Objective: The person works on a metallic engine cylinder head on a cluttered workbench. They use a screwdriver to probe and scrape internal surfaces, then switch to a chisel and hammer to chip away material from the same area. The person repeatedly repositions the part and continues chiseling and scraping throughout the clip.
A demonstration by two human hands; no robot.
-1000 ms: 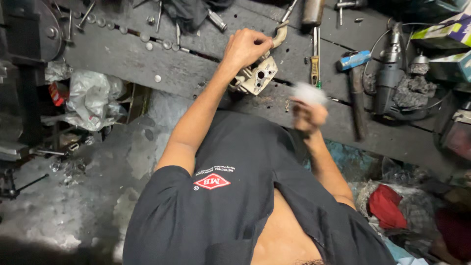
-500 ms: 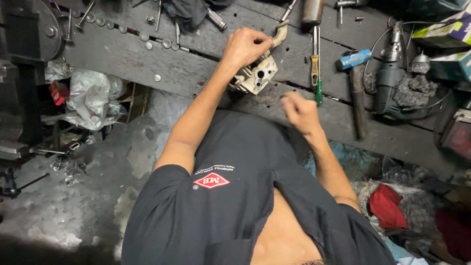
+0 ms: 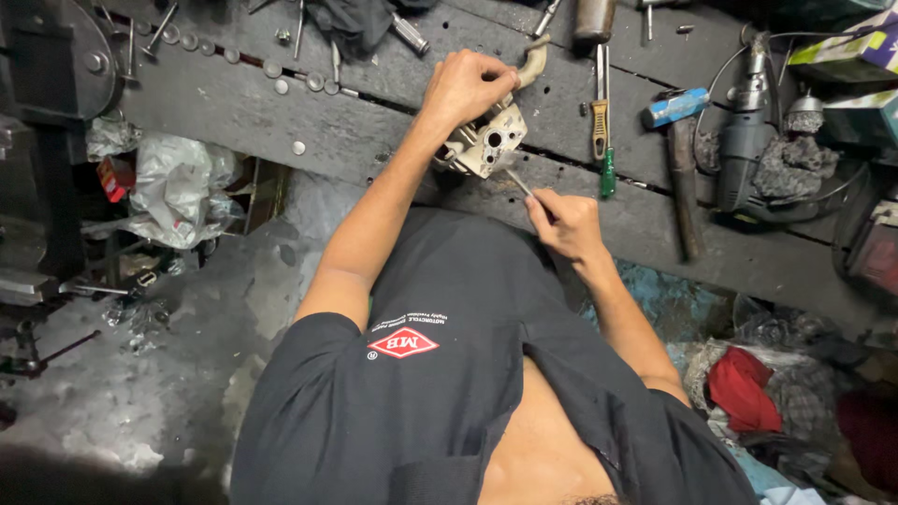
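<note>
Dark wooden workbench (image 3: pixel 281 112): your left hand (image 3: pixel 465 86) clamps the pale metal casting (image 3: pixel 485 142) at its near edge; right hand (image 3: pixel 564 223), fingers pinched on a thin tool (image 3: pixel 517 180), probes the casting's face. Work appears under way; screwdrivers (image 3: pixel 603 140) and hammer (image 3: pixel 678 154) lie right of the casting.

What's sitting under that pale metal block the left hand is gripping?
The metal block rests on the dark wooden workbench, near its front edge. The left hand covers its top, and the block hides its own contact with the boards.

Right hand (image 3: pixel 566 223) dropped white rag, now pokes thin tool (image 3: pixel 517 180) at metal casting (image 3: pixel 486 142).
</note>
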